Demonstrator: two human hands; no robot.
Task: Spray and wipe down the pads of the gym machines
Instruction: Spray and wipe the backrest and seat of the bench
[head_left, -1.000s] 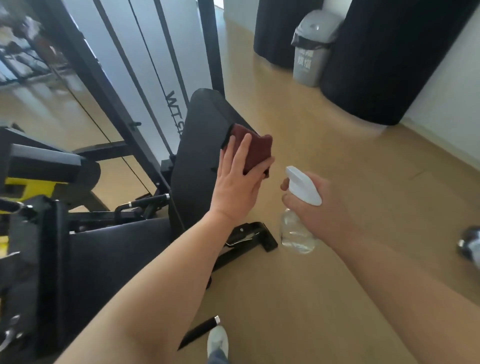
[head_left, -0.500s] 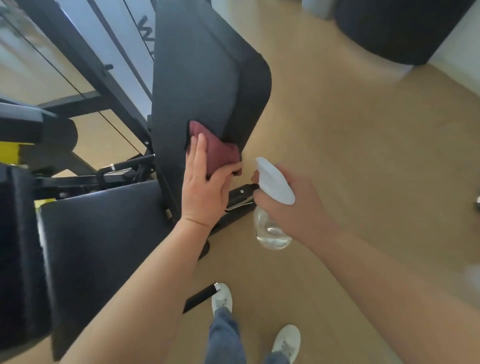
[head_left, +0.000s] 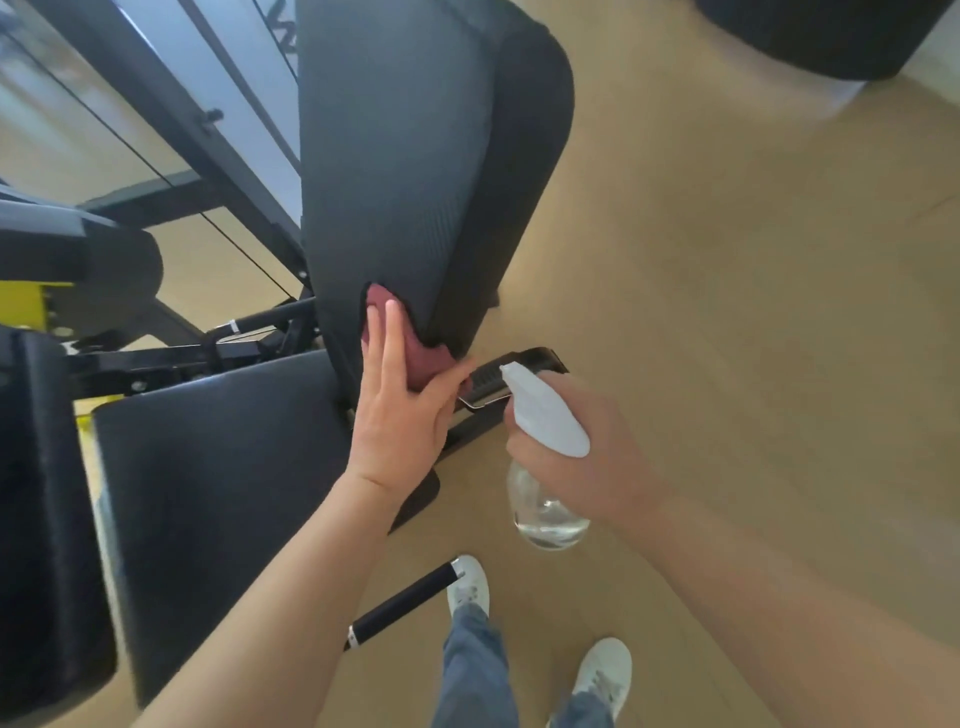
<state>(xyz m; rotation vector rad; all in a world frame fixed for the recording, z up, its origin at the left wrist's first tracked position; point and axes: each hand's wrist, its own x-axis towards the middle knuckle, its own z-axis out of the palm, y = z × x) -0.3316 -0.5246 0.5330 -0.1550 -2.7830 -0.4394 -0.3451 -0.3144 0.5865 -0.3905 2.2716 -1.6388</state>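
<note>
A black upright back pad (head_left: 405, 171) of a gym machine rises in the middle of the view. Below and left of it lies the black seat pad (head_left: 218, 467). My left hand (head_left: 402, 415) presses a dark red cloth (head_left: 421, 353) flat against the lower end of the back pad, fingers straight and thumb out to the right. To the right of it, my right hand (head_left: 576, 457) grips a clear spray bottle (head_left: 545, 512) with a white trigger head, held away from the pad and pointing up and left. A little liquid shows in the bottle's bottom.
The machine's black frame bars (head_left: 171, 119) run up to the left, with a yellow part (head_left: 21, 306) at the far left. A black handle (head_left: 405, 603) lies near my white shoes (head_left: 470, 584) on the tan floor (head_left: 727, 322). A large black round object (head_left: 831, 36) stands at the top right.
My left hand has slid the cloth down the back pad from near its top to its lower end. The spray bottle stayed beside it, and my view has tilted downward.
</note>
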